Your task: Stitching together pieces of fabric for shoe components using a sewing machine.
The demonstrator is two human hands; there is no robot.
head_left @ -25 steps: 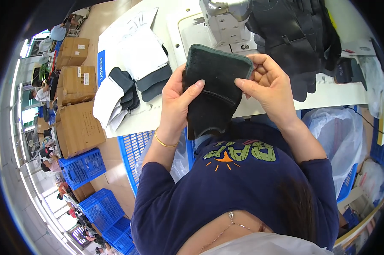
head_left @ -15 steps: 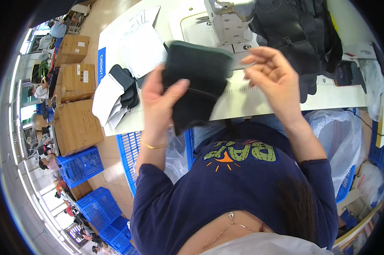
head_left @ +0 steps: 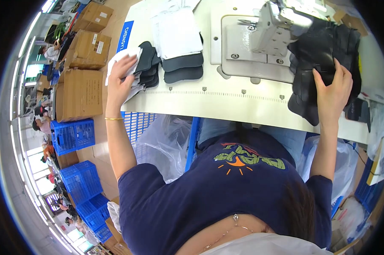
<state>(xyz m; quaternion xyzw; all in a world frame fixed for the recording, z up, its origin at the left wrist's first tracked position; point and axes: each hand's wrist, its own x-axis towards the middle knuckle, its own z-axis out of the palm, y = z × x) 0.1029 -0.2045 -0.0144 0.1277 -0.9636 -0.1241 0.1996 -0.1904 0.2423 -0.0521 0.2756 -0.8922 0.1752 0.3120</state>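
Cardboard boxes (head_left: 82, 63) stand on the floor at far left, with blue plastic crates (head_left: 75, 135) nearer, leaving a strip of bare floor between them and the table's left edge. The white sewing table (head_left: 226, 102) runs across the far half of the scene, its near edge curving just above the person's lap. The left hand (head_left: 120, 75) lies at the table's left corner, fingers spread and pressed flat on a stack of white and dark grey fabric pieces (head_left: 143, 68); it grips nothing that shows, only rests on top. Just right of it, a second stack of white and dark pieces (head_left: 179, 42) sits farther in. Bare tabletop stretches along the near edge between the two hands. The grey sewing machine (head_left: 260, 38) stands right of centre on its plate. The right hand (head_left: 333, 91) is spread wide, palm down, on a pile of black fabric (head_left: 319, 59) that overhangs the table's near right edge, touching the machine's right side.
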